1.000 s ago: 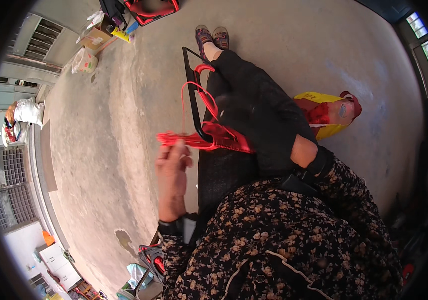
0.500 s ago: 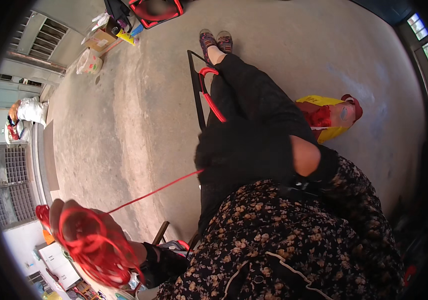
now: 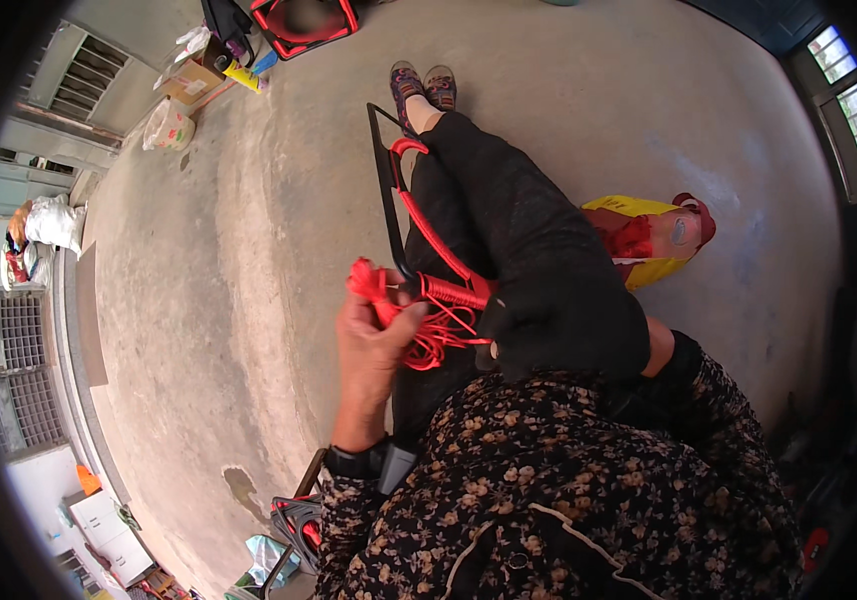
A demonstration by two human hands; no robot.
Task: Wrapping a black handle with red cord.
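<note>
My left hand [image 3: 367, 345] is closed round a loose bundle of red cord [image 3: 434, 345], beside a black tube frame [image 3: 389, 190] at my lap. Red cord is wound in tight turns along one bar [image 3: 454, 291] of that frame, and a red-wrapped curved strip [image 3: 439, 235] runs along it. Wearing a black glove, my right hand [image 3: 574, 325] is closed at the right end of the wound bar. Most of its fingers are hidden against my dark trousers; a fingertip shows near the cord.
A red and yellow bag [image 3: 644, 240] lies on the floor to the right. Far left stand a cardboard box [image 3: 192, 80], a white bucket [image 3: 169, 128] and a black-and-red frame [image 3: 306, 25]. A folded frame with grey and red parts [image 3: 299, 525] is at lower left.
My left hand has come from the lower left to the wound bar, bringing the red cord bundle. The stretched strand has gone slack. My right hand has shifted slightly right.
</note>
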